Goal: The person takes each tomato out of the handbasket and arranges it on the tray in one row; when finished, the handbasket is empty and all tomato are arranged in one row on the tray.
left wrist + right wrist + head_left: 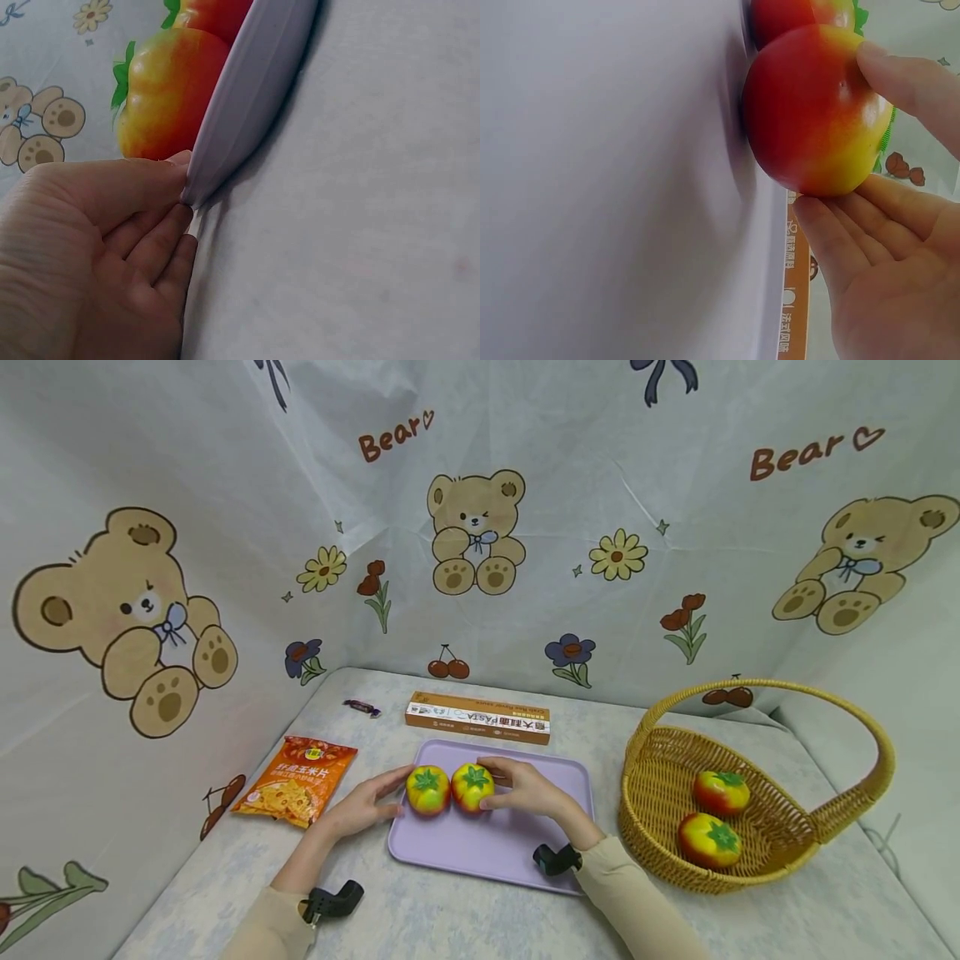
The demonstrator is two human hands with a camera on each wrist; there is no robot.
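Two red and yellow tomatoes with green leafy tops, a left tomato (427, 791) and a right tomato (473, 788), sit side by side on a lilac tray (495, 850). My right hand (527, 787) holds the right one, thumb (900, 79) on one side and fingers (855, 240) on the other. At the tray's left edge is my left hand (363, 803), its loosely bent fingers spread from the thumb beside the left tomato. In the left wrist view its fingertips (176, 217) are right at the tray rim (247, 105).
A wicker basket (637, 827) with two more tomatoes (708, 841) stands at the right. Behind the tray lies a long pasta box (477, 718). An orange snack bag (296, 781) and a small wrapped candy (362, 707) lie to the left.
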